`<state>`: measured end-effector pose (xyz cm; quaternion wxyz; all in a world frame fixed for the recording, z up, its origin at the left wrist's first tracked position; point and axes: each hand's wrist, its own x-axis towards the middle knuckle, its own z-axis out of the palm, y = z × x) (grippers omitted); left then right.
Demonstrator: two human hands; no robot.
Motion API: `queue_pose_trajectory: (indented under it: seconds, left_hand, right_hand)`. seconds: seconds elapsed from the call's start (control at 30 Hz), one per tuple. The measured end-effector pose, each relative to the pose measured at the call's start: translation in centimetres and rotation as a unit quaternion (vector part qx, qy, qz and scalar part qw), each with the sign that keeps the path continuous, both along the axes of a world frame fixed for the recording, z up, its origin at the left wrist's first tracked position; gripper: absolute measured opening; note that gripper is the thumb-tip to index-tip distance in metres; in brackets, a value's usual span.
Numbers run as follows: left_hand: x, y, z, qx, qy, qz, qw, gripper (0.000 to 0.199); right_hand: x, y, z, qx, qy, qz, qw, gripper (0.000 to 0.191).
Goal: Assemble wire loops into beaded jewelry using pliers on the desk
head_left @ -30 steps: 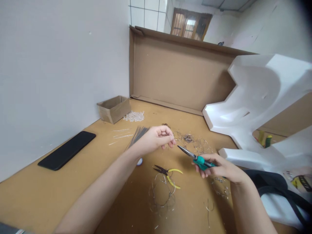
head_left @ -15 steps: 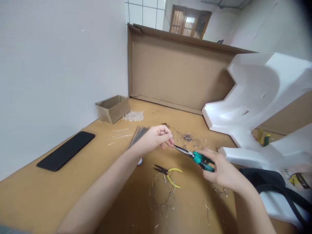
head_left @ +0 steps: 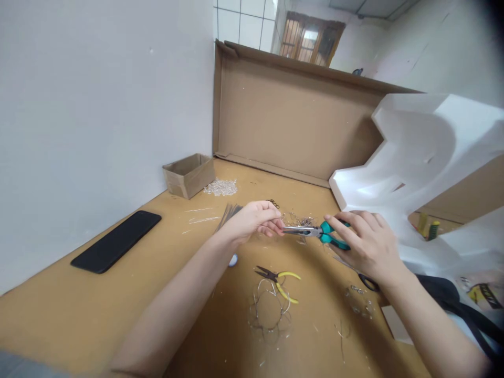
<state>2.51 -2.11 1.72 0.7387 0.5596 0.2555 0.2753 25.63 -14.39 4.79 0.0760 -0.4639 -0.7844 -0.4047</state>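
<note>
My right hand (head_left: 366,241) is wrapped round the teal handles of long-nose pliers (head_left: 309,231), whose jaws point left. The jaw tips meet the fingers of my left hand (head_left: 264,219), which are pinched together; anything between them is too small to make out. Beneath the hands, yellow-handled pliers (head_left: 277,278) lie on the table with their jaws to the left. A ring of bent silver wire (head_left: 256,310) lies just below them. Behind my left hand is a bundle of straight grey wires (head_left: 228,212), partly covered by it.
A small cardboard box (head_left: 189,178) and a pile of clear beads (head_left: 220,187) stand at the back left. A black flat case (head_left: 117,241) lies left. Tangled wire pieces (head_left: 305,220) lie behind the pliers; white foam (head_left: 417,142) rises at right. Scissors (head_left: 368,282) lie near my right wrist.
My right hand has turned over, back of the hand now up, and the teal pliers have swung from a slant to nearly level. My left hand still pinches at their tips. The view has shifted slightly.
</note>
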Motion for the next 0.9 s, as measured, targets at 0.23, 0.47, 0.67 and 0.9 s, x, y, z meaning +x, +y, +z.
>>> queue_pose_trajectory:
  seconds: [0.23,0.47,0.67,0.9]
  left_hand:
    - [0.1,-0.3,-0.1,-0.019,-0.015,-0.013,1.0,0.012]
    - [0.2,-0.6,0.0,-0.031,-0.016,-0.017,0.999,0.013]
    - [0.3,-0.7,0.1,-0.038,-0.006,-0.013,0.999,0.011]
    - [0.7,-0.6,-0.5,-0.051,-0.004,-0.004,0.999,0.011]
  right_hand:
    - [-0.3,-0.1,1.1,-0.036,-0.027,-0.001,0.999,0.033]
    - [-0.2,-0.5,1.6,-0.027,-0.061,-0.001,0.998,0.031]
    - [-0.1,-0.6,1.5,-0.031,-0.055,-0.004,0.998,0.032]
    - [-0.1,-0.8,1.7,-0.031,-0.057,-0.006,0.998,0.032]
